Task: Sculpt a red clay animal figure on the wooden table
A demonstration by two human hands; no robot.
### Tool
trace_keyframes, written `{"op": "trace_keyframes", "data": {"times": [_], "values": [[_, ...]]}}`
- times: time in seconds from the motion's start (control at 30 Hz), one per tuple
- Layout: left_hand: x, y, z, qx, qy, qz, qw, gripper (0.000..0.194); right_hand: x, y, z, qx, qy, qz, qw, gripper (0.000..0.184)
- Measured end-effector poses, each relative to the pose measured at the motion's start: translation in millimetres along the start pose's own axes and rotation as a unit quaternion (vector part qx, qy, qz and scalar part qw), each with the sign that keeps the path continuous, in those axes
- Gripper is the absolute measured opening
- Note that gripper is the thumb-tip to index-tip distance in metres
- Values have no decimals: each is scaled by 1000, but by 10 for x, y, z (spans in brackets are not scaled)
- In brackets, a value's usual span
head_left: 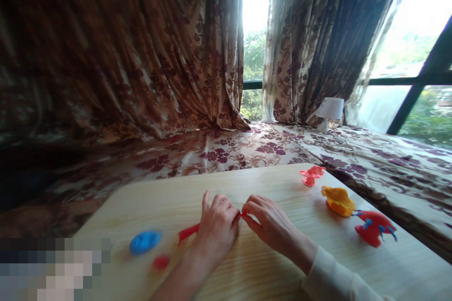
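A red strip of modelling clay sticks out on the left from under my left hand. At the other side of that hand, a small red bit of it shows between my fingertips. My left thumb and forefinger are closed on the clay, while the little finger is raised. My right hand pinches the small red end between thumb and fingers, facing the left. The middle of the strip is hidden by my left hand. Left of my hands lie a flattened blue clay piece and a small red clay disc.
Along the right of the pale wooden table stand a coral clay figure, a yellow clay figure and a red clay figure with blue parts. Beyond are patterned fabric, curtains and a white lamp. A pixelated patch covers the lower left.
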State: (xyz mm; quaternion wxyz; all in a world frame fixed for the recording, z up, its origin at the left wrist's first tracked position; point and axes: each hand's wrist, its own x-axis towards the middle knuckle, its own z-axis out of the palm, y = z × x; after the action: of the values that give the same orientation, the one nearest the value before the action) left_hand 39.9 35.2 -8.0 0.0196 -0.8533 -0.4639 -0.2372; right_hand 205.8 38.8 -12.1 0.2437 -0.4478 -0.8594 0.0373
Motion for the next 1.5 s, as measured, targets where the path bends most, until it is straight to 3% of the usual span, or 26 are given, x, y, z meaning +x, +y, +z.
{"op": "trace_keyframes", "data": {"times": [0.27,0.53,0.77,1.0,1.4,1.5], "values": [[11,-18,-64,-15,3,-22,1000,20,-23,10,-1,-3,-4,2,1000,20],[72,-193,-166,-12,46,-46,998,25,-49,160,-121,37,38,35,998,23],[24,-88,-147,-15,17,-26,999,20,-62,87,-77,70,16,17,997,25],[8,-28,-38,28,4,26,999,6,-38,14,3,34,9,2,999,11],[-6,-19,-15,30,8,5,1000,17,-49,149,-82,72,33,44,996,16],[1,-28,-10,19,15,1,1000,17,-58,127,-82,74,30,47,996,9]]}}
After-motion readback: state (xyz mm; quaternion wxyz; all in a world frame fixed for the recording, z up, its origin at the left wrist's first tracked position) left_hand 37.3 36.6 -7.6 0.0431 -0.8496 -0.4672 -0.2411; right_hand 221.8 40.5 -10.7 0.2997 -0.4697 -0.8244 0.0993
